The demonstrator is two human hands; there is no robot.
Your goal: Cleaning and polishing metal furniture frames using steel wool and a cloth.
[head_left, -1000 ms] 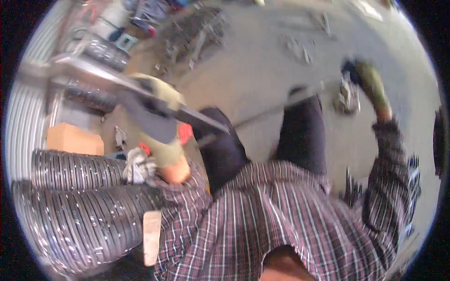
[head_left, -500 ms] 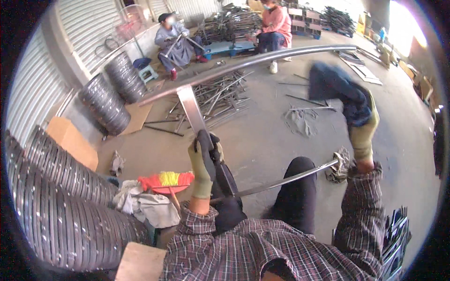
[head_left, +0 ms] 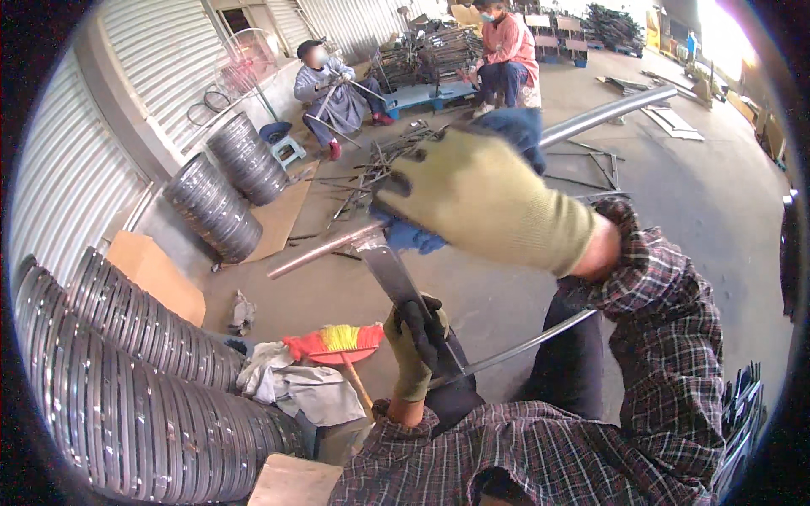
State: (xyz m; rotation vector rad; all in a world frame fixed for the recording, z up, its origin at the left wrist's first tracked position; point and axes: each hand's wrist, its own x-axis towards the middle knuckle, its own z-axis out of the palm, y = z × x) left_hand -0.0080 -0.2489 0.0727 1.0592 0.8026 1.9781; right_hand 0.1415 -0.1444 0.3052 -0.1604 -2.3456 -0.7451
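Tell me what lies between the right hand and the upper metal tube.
A blue cloth lies between the right hand and the upper metal tube, in the head view.

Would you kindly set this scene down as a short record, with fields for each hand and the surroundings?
Left hand: gloved, fingers around the flat bar of a metal frame
Right hand: gloved, holding a blue cloth on the frame's upper tube
Left side: red-and-yellow broom, crumpled grey cloth, stacked dark metal pieces
Background: person in grey, person in pink
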